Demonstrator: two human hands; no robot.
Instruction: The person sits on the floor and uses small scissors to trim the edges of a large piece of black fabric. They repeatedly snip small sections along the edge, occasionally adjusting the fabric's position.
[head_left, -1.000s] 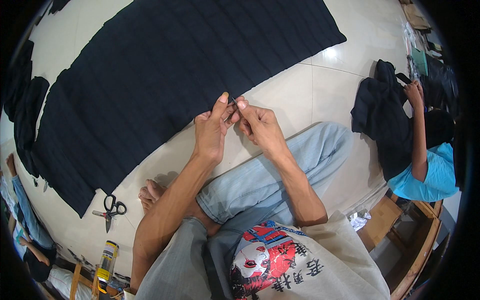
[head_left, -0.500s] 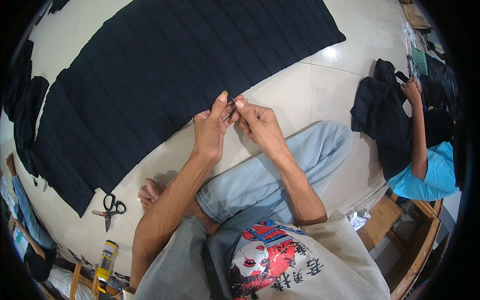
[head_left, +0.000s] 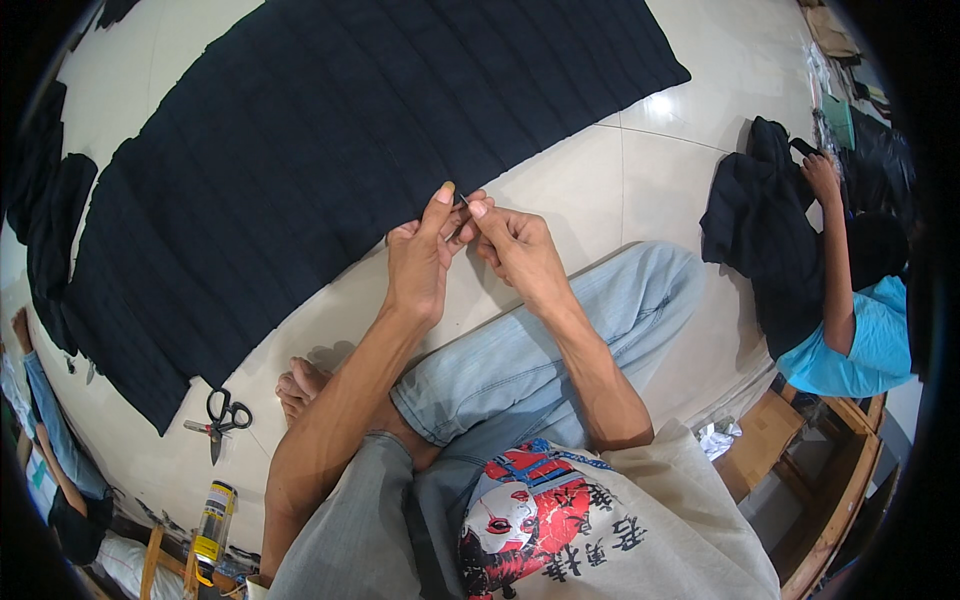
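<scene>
Close together at the near edge of a dark navy pleated cloth (head_left: 330, 140), my two hands meet above the floor. My right hand (head_left: 522, 255) is closed, with thumb and forefinger pinching a thin needle-like piece (head_left: 463, 200). My left hand (head_left: 420, 255) has its thumb raised and its other fingers curled in against the right fingertips. Whatever the left fingers hold is hidden or too fine to make out. The cloth lies spread flat on the floor, beyond both hands.
Black-handled scissors (head_left: 222, 425) and a yellow-and-black spray can (head_left: 214, 530) are at lower left. A person in a blue shirt (head_left: 850, 345) handles dark cloth (head_left: 750, 195) on the right. More dark cloth (head_left: 60, 230) lies far left, near another person's arm (head_left: 62, 470).
My hands have barely moved and keep the same grip. At the far left, the other person's arm has shifted slightly; the cloth and scissors stay put.
</scene>
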